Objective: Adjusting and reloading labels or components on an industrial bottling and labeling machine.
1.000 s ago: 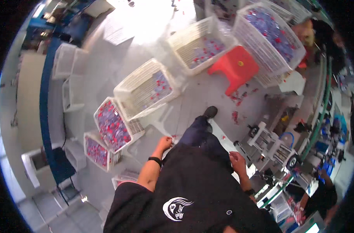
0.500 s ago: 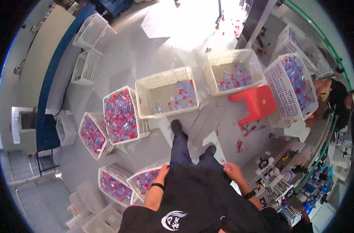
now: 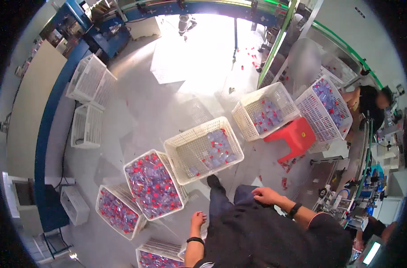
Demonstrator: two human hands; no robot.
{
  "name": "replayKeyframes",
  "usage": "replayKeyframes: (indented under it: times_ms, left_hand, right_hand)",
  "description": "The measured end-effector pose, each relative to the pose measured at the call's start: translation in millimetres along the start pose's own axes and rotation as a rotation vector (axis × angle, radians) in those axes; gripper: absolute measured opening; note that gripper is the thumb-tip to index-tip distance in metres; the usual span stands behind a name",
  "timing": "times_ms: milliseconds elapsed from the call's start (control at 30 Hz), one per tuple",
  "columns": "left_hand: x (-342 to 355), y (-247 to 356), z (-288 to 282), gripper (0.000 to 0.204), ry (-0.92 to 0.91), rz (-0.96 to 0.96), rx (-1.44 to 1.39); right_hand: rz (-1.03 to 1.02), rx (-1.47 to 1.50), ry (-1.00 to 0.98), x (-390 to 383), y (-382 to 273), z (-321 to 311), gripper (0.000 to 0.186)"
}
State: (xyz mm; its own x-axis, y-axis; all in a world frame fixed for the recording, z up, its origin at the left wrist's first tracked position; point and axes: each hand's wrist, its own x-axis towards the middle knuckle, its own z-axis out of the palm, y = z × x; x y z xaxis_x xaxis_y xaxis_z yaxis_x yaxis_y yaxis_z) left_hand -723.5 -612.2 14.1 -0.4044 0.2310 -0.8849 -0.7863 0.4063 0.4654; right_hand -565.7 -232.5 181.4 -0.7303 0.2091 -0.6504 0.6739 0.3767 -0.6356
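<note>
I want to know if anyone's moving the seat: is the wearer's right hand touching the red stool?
Apart. The head view shows a strip of grey floor between the right hand and the red stool.

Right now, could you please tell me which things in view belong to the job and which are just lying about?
Likely the job's:
part-filled white crate
fuller crate to its left
clear and red pieces inside

Seemingly set aside or lying about:
red scraps on the floor
red stool
slatted crate, far left
</note>
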Motion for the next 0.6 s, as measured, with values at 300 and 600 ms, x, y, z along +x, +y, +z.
replayKeyframes:
  times_ms: [300,600]
  left_hand:
    - [38.1,24.0,-46.7,0.022,0.017,0.029,0.009]
    - [98.0,4.9,-67.0,0.033,0.151,0.389,0.529]
  right_hand:
    - [-0.118,-0.087,0.112,70.4,-78.5,-16.3,0.036]
    - [-0.121,-0.134,0.04,128.9,-94.1,-25.3,0.037]
